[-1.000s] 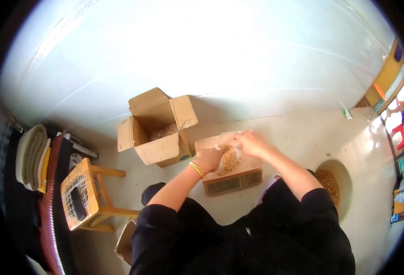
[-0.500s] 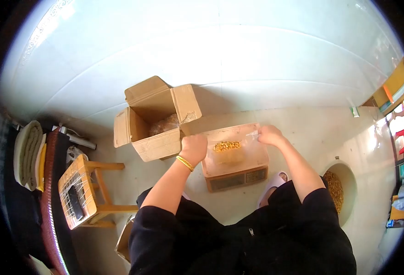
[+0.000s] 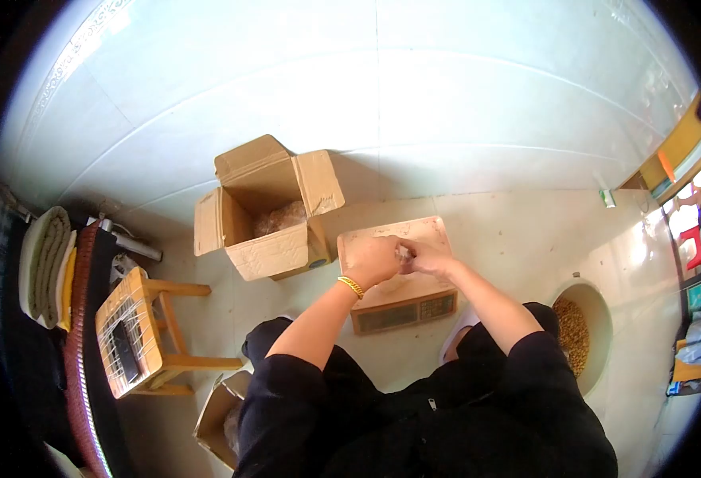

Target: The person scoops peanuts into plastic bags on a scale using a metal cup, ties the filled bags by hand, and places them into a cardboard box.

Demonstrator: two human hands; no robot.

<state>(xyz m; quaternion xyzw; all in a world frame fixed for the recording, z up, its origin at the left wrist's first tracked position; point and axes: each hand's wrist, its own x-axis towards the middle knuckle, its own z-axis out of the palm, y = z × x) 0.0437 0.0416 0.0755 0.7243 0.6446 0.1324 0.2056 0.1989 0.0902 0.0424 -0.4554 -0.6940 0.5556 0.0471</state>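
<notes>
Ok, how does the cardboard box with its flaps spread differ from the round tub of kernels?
Shape: the cardboard box is square-cornered with flaps folded out; the tub is round and flapless.
Contents: the box holds what looks like clear plastic; the tub holds loose golden-brown kernels.
Place: the box stands left of the scale, the tub right of it.
Both are open-topped.

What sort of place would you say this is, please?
Probably a room at home or a small workshop, judging by the wooden stool, open cardboard box and scale on the floor.
</notes>
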